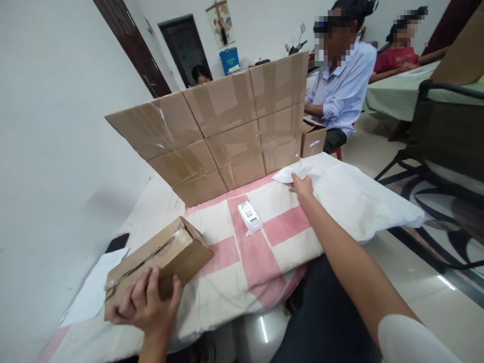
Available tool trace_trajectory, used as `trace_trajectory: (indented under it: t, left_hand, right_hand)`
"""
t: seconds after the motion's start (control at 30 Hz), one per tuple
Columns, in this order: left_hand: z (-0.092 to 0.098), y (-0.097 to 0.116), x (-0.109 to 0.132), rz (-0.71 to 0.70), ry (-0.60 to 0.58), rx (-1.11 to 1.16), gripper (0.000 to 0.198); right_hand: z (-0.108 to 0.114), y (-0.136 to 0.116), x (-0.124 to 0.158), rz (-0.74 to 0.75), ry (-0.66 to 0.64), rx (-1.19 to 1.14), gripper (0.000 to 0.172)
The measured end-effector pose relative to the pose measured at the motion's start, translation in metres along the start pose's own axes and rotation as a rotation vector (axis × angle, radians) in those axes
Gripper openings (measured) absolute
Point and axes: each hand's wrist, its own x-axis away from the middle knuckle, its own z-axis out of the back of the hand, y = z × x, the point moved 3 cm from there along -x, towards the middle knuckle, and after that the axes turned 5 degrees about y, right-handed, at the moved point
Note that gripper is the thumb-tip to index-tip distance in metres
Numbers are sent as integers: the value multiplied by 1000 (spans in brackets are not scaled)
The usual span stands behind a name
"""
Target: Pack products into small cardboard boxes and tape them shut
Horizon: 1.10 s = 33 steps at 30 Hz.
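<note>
At the left of the table, my left hand [145, 302] grips the near side of a closed brown cardboard box [177, 257], fingers over the top and thumb along the side. Tape and a torn, dark seam run along the box's top. My right hand [302, 187] reaches to the far right and pinches the edge of a small white printed paper [285, 175], which lies at a slant near the cardboard screen. Between the two hands, a small white device [250, 218] in what looks like clear plastic packaging rests on the cloth.
A tall taped cardboard screen [234, 131] stands across the table's back. A pink and white cloth [260, 267] covers the table. White paper [94, 287] and a dark flat object [117, 243] lie left. Behind are another box [313, 141] and a seated person [340, 91].
</note>
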Motion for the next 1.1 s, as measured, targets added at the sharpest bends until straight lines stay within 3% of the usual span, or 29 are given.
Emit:
trace_trajectory:
  t: [0.1,0.17,0.27,0.33,0.4,0.5,0.53,0.57,0.63,0.73,0.8,0.87,0.97,1.1]
  left_hand:
    - [-1,-4,1,-14,0,-9,82]
    - [-1,-7,0,12,-11,8,77]
    - [7,2,-10,32,-29,77,67]
    - [20,22,-25,3,2,146,56]
    - [38,48,-48,-100,60,272,42]
    - [58,73,-92,-406,116,560,31]
    - [60,75,-102,-559,103,614,33]
    - [58,71,-110,-607,73,631,34]
    - [49,56,-113,-514,-12,667,35]
    - [35,33,-89,-219,-106,723,47]
    - [31,28,-69,-138,-157,705,60]
    - [28,29,-58,-155,-219,661,66]
    - [22,33,-55,-224,-275,582,54]
    - [16,35,-55,-297,-250,493,41]
  right_hand:
    - [3,-5,13,-27,45,-72,48]
    - [10,-17,36,3,11,-142,48]
    - [25,-44,88,51,-155,-201,45]
    - [31,-65,128,94,-314,-182,40]
    - [30,-85,166,147,-480,-119,31]
    - [7,-98,214,198,-698,13,20]
    - [-5,-96,228,205,-757,44,19]
    - [-17,-92,240,208,-804,58,19]
    - [-39,-78,261,188,-865,55,17]
    - [-58,-49,286,93,-947,121,16]
    - [-60,-32,297,13,-1005,186,20]
    - [-59,-19,304,-71,-1039,204,23]
    - [-55,-8,307,-199,-1093,183,27]
    - [-44,-1,308,-327,-1134,171,43]
